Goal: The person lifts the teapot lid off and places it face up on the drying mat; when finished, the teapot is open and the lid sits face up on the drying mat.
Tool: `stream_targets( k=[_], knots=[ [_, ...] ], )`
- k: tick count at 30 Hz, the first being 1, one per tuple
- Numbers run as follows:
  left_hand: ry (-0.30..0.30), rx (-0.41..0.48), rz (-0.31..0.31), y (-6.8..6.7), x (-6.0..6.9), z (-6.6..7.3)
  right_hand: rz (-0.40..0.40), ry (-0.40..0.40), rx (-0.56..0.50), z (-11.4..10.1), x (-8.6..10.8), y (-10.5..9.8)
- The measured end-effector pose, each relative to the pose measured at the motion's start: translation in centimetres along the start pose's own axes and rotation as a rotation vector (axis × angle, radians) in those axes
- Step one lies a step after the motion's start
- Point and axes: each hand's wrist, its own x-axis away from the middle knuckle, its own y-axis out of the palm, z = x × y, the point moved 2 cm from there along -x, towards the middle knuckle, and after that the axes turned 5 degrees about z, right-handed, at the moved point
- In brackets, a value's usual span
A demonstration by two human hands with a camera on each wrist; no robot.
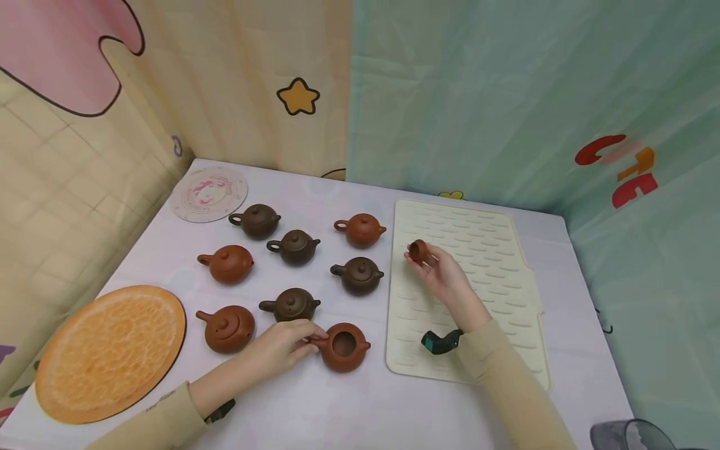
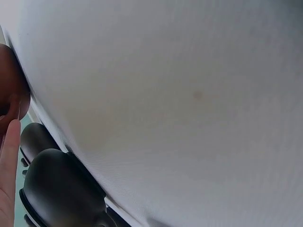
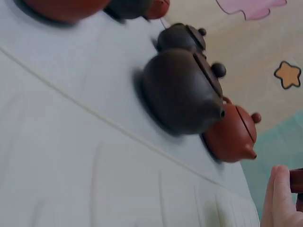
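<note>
A reddish-brown teapot [image 1: 355, 362] without its lid stands near the front of the table, its round mouth facing up. My left hand [image 1: 281, 344] pinches its handle; in the left wrist view a finger of the hand [image 2: 8, 175] meets the teapot [image 2: 13, 78] at the picture's edge. Above a cream ridged mat, my right hand [image 1: 441, 275] holds a small reddish-brown teapot lid [image 1: 418, 251], its hollow side in sight. Only part of that lid [image 3: 297, 181] shows in the right wrist view. Just behind the left hand sits a dark brown teapot [image 1: 292, 304].
More lidded teapots stand left of the mat [image 1: 478, 250], among them a red one [image 1: 362, 230] and a dark one [image 1: 360, 276]. An orange round placemat [image 1: 112, 353] lies front left, a pink patterned disc [image 1: 209, 194] back left. A clear glass [image 1: 630, 435] is bottom right.
</note>
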Motion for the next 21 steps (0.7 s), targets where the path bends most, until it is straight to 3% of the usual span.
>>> stream_targets(
  k=[4,7,14,21],
  knots=[
    [-0.005,0.008,-0.008,-0.1,0.0,0.0,0.045,0.039,-0.118,-1.0,-2.1,-0.6],
    [0.000,0.012,-0.011,0.0,0.0,0.0,0.088,0.034,-0.096,-1.4,-3.5,-0.9],
    [-0.001,0.007,-0.019,0.0,-0.1,0.0,0.210,-0.069,0.293,-3.0,-6.0,-0.8],
    [-0.013,0.014,-0.037,-0.2,0.0,0.0,0.424,-0.161,0.695,-3.8,-7.2,-1.2]
  ],
)
